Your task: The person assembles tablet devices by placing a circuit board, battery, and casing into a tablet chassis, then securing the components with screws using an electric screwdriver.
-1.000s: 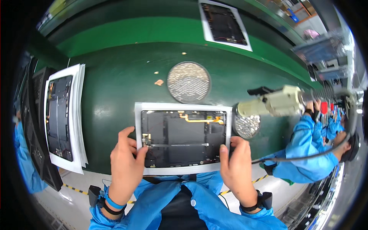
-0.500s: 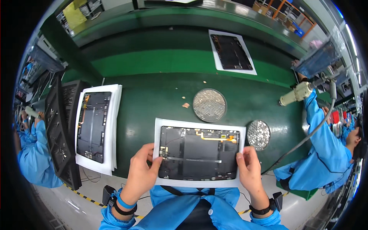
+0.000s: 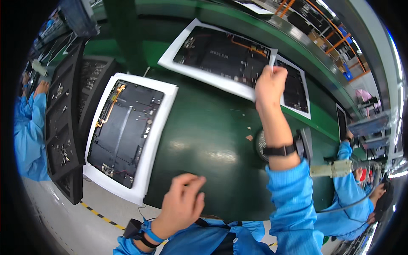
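Note:
My right hand [image 3: 271, 85] is stretched out to the far side, its fingers pinching the right edge of a white sheet. On that sheet lies an opened black tablet [image 3: 221, 55] with orange flex cable, inner parts facing up. The sheet overlaps another white sheet with a second opened tablet [image 3: 295, 91], partly hidden behind my hand. My left hand [image 3: 182, 202] hovers over the near edge of the green table [image 3: 199, 148], fingers loosely bent and apart, holding nothing. To its left a third opened tablet [image 3: 127, 134] rests on a stack of white sheets.
Black compartment trays [image 3: 66, 123] with small metal parts stand at the far left. A round dish [image 3: 260, 144] is mostly hidden by my right forearm. A pale cylindrical tool [image 3: 333, 169] with a cable is at the right, near a co-worker's sleeve [image 3: 344, 165].
The tablet on its white sheet, held in both hands in front of me, has moved to the far side with my right hand. My left hand has let go. The view has turned left.

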The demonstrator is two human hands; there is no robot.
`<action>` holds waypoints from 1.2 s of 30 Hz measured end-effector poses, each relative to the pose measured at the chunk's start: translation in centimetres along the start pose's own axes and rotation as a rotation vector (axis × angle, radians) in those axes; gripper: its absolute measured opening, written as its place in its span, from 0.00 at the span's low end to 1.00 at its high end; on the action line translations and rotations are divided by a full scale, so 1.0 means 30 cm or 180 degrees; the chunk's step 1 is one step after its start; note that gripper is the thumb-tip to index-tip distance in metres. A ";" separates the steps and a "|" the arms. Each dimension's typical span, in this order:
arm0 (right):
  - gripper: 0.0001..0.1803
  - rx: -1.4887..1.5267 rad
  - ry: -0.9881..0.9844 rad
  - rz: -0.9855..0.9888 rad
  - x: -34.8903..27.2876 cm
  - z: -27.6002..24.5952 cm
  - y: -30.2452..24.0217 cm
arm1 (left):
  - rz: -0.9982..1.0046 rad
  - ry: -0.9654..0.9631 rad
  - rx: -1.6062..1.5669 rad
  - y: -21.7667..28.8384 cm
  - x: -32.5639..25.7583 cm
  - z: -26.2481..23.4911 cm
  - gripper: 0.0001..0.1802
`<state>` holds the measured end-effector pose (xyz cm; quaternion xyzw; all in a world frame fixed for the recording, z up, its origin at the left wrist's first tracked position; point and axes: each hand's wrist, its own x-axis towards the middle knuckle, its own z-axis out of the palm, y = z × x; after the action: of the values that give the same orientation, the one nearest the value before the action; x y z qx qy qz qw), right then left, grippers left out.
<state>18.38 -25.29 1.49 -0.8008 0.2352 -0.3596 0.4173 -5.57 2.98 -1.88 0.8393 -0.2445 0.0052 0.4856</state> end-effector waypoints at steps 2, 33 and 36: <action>0.14 0.0082 -0.0027 0.0271 0.078 0.176 0.027 | 0.0206 -0.0035 0.0164 -0.053 -0.002 0.037 0.24; 0.27 -0.1597 -0.0872 0.0786 0.641 -0.420 0.490 | 0.0377 -0.0049 0.0231 -0.023 0.055 0.060 0.16; 0.22 -0.1063 -0.0166 0.0815 0.392 -0.356 0.310 | 0.0382 0.0035 -0.0270 0.051 0.066 0.066 0.16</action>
<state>16.83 -43.62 2.36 -0.8314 0.3805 -0.2389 0.3270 -4.92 -0.05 -1.20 0.8017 -0.2916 0.0285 0.5209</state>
